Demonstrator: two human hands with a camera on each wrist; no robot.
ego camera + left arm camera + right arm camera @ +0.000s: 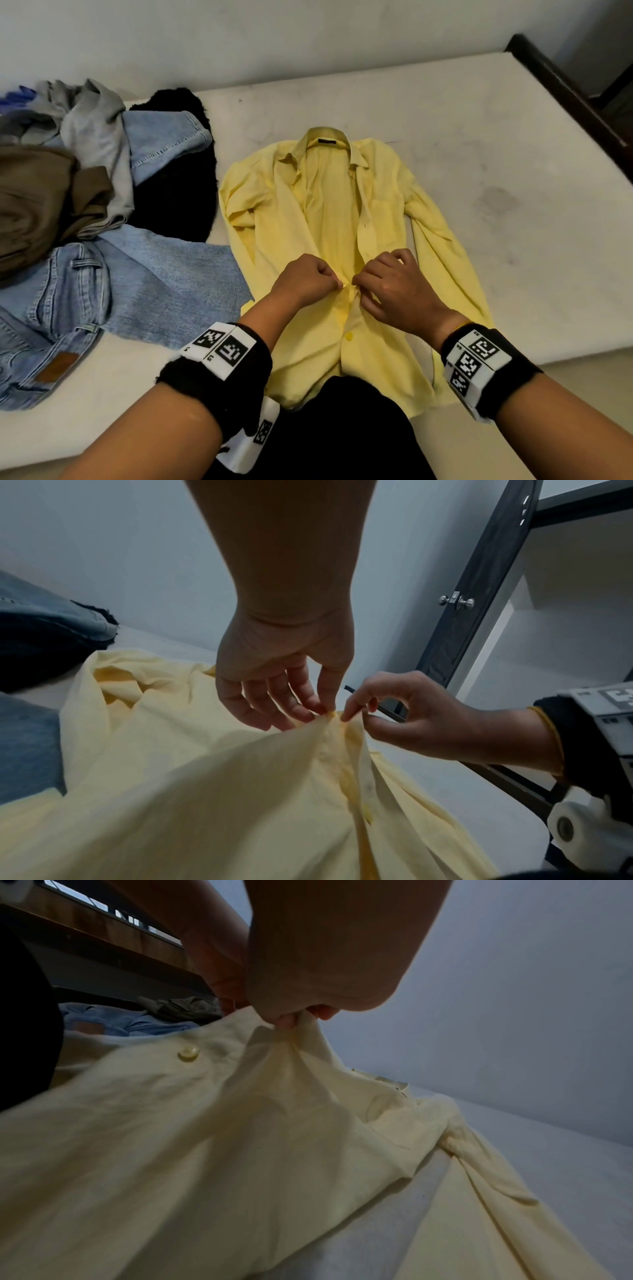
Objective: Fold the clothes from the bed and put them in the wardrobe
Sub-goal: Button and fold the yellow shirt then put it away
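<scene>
Both hands pinch the front edges of the yellow shirt (329,212) at mid-frame in the head view: the left hand (306,279) nips one edge between thumb and fingertips, the right hand (394,291) nips the facing edge, and the two pinches all but meet, lifting the cloth into a small peak, apparently to fasten a button. One button (348,336) just below the hands is already closed; above them the front lies open to the collar. The shirt lies spread face up on the bed (513,164), its collar toward the top of the frame, its sleeves down the sides and its hem draped over the near edge. It looks thin, light and limp, so it will crease and slide readily; the stitched front band, collar and shoulder seams are probably the firmest places to take hold. At the left of the frame a pile of unfolded clothes waits: blue jeans (68,308), a black garment (178,178), a grey one (96,137) and a brown one (37,198). The mattress cover is pale and stained; a plain wall runs behind, and a dark wooden frame (565,92) shows at upper right.
</scene>
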